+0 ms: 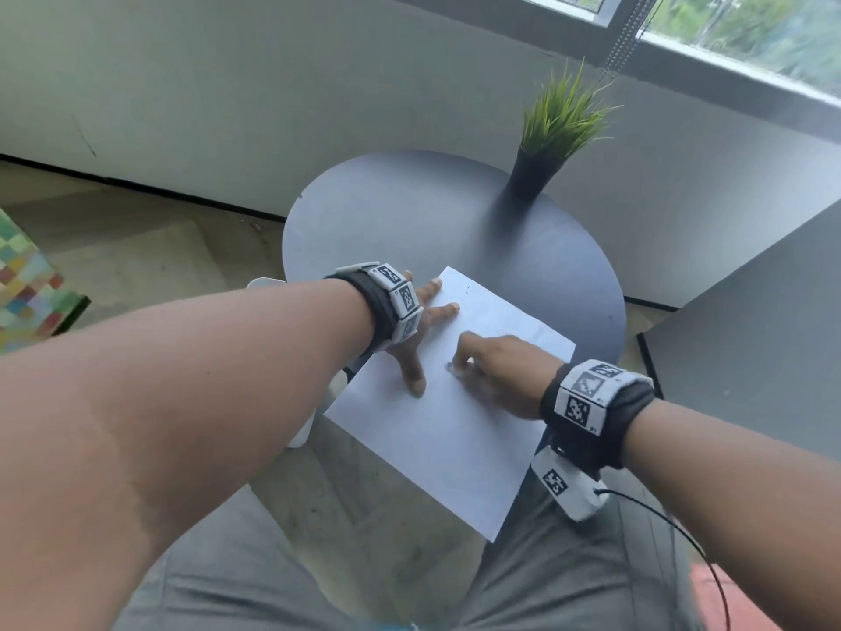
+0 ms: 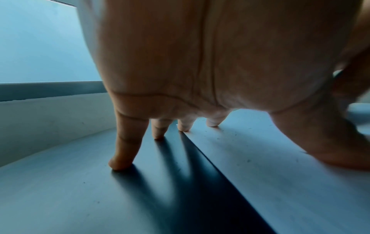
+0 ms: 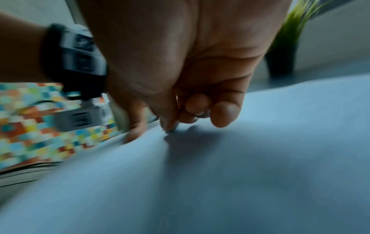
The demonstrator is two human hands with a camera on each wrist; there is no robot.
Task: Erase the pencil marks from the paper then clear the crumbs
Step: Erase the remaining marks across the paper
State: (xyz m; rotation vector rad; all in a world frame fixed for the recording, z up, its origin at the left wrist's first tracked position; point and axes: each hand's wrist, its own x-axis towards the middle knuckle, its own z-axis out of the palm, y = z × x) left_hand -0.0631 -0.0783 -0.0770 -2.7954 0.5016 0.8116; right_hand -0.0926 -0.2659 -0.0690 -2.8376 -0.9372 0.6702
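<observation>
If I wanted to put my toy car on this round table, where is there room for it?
The table is bare on its far left part, between the paper's far corner, the wall-side rim and the plant pot. A narrower bare strip runs along the right rim beside the paper. The near part is crowded: the left hand presses the paper and the right hand rubs it.

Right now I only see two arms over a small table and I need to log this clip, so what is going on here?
A seated person is erasing pencil marks on a sheet of paper lying on a round dark table. The left hand is spread flat, its fingers straddling the paper's edge to steady it. The right hand pinches a small eraser against the paper; that view is motion-blurred. Faint marks remain near the sheet's far corner. A potted plant stands at the back.
</observation>
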